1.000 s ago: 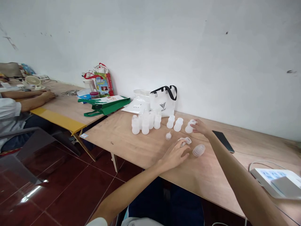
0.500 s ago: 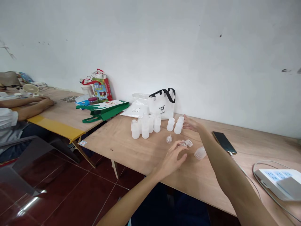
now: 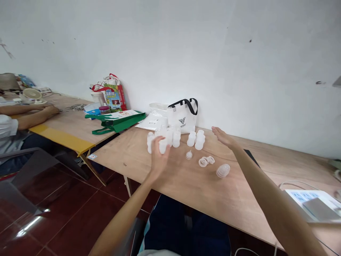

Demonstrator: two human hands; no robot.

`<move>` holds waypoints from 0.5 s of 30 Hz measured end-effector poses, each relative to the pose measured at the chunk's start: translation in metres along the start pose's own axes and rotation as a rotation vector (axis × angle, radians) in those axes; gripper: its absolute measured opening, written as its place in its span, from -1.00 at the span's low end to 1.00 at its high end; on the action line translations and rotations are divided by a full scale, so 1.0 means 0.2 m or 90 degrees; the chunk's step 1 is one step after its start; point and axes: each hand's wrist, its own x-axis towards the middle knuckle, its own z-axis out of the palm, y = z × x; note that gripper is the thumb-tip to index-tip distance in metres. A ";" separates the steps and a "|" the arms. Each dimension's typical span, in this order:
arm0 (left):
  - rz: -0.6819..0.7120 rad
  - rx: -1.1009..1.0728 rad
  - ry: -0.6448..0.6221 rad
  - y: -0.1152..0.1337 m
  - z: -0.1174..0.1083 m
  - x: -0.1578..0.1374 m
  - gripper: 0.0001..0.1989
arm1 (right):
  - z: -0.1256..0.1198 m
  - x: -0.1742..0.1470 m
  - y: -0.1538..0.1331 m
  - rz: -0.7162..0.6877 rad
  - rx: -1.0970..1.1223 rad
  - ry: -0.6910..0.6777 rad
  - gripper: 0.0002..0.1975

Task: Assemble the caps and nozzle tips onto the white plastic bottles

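Front bottle (image 3: 163, 146): white, upright, long axis vertical, standing on the left part of the surface (image 3: 239, 193). It lies directly ahead of the left hand (image 3: 158, 160), in the gap between thumb and forefinger. Those fingers are spread and curved to either side of it; whether they press on it cannot be told. The left hand is clearly the nearer of the two.

Around it, a left bottle group, about five counted with the front bottle; overlap prevents an exact figure. Among these, one left-end bottle (image 3: 150, 143) and one right-end bottle (image 3: 176, 138), both upright.

To the right, one separate bottle (image 3: 191, 139) and, just beside it, a bottle pair (image 3: 199, 140), apparently two overlapping. The right hand (image 3: 223, 138) is held off to the right of these, fingers straight, close together, nothing seen in them.

Nearer the wearer: one pointed clear piece (image 3: 189, 155); ring pieces (image 3: 203, 162), at least two, bunched; one clear dome (image 3: 223, 171).

Behind the bottles: one white tote (image 3: 183, 120) with black handles and one white packet (image 3: 152, 121). Right side: one dark flat device (image 3: 252, 157), partly hidden by the forearm.
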 end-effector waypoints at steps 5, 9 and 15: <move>-0.054 0.151 0.079 -0.29 -0.15 0.19 -0.25 | -0.04 -0.35 -0.06 -0.137 -0.031 0.060 -0.45; -0.161 0.115 -0.059 -0.39 -0.17 0.26 -0.14 | 0.05 -0.65 0.01 -0.190 -0.002 0.080 -0.50; -0.174 0.090 0.110 -0.15 -0.17 0.13 -0.43 | 0.24 -0.98 0.05 -0.184 0.112 0.094 -0.61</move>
